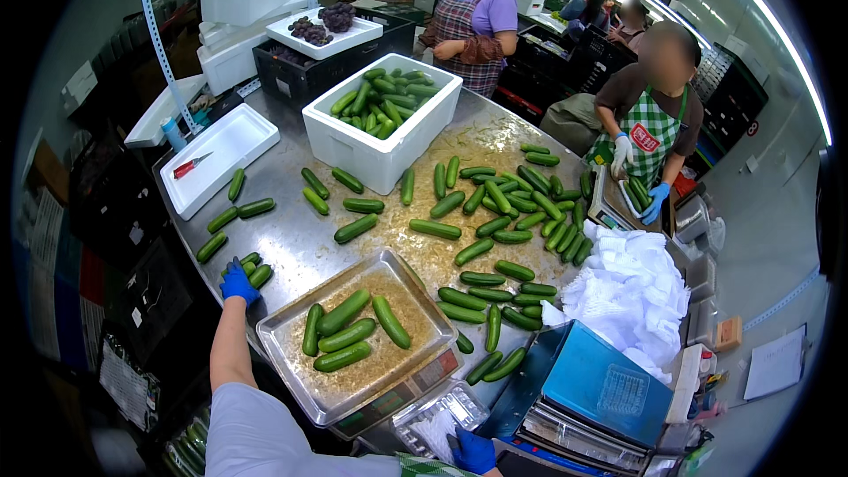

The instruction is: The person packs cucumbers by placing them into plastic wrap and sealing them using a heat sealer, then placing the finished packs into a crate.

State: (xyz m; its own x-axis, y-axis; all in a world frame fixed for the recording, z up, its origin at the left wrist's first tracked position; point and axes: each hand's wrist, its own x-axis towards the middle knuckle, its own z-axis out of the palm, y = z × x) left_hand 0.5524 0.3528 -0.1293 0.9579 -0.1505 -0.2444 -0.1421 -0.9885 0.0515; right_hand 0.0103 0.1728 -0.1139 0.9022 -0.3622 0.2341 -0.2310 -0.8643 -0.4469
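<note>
My left hand, in a blue glove, reaches over a few cucumbers at the table's left edge. Its fingers touch them, but whether they grip one is hidden. Low in the view, my right hand, also gloved in blue, holds a clear plastic container by its near side. White netting lies in that container. Between my hands, a metal tray rests on a scale and carries several cucumbers.
Many loose cucumbers cover the metal table. A white foam box full of cucumbers stands at the back. A red-handled knife lies in a foam lid. White netting sleeves and blue folders lie right. A co-worker holds packed cucumbers.
</note>
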